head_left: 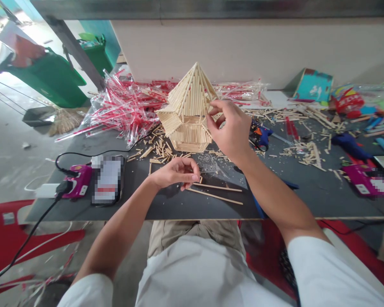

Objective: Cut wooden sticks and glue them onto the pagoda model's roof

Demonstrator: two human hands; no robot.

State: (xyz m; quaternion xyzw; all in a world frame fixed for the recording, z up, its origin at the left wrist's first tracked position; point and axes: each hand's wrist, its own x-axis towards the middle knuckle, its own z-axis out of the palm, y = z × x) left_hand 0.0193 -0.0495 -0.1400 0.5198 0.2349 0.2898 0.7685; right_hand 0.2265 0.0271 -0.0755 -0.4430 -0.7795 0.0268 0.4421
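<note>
A pagoda-like model [192, 96] built of thin wooden sticks stands upright on the dark table, with a pointed roof and open gaps in its wall. At its right side is my right hand [232, 128], thumb and fingertips pinched close against the edge below the roof. What sits between those fingertips is too small to tell. In front of the model, my left hand [177, 171] hovers low over the table with fingers curled and thumb pressed to them; any thing in it is hidden. Two long wooden sticks [219, 198] lie just right of it.
Plastic-wrapped red-tipped sticks [128, 106] are heaped behind left. Short stick offcuts [161, 149] surround the model. A phone [108, 181] and purple power strip [80, 181] lie left. A blue-handled tool [260, 134] lies right, near a teal box [313, 85]. Green bins [48, 76] stand beyond.
</note>
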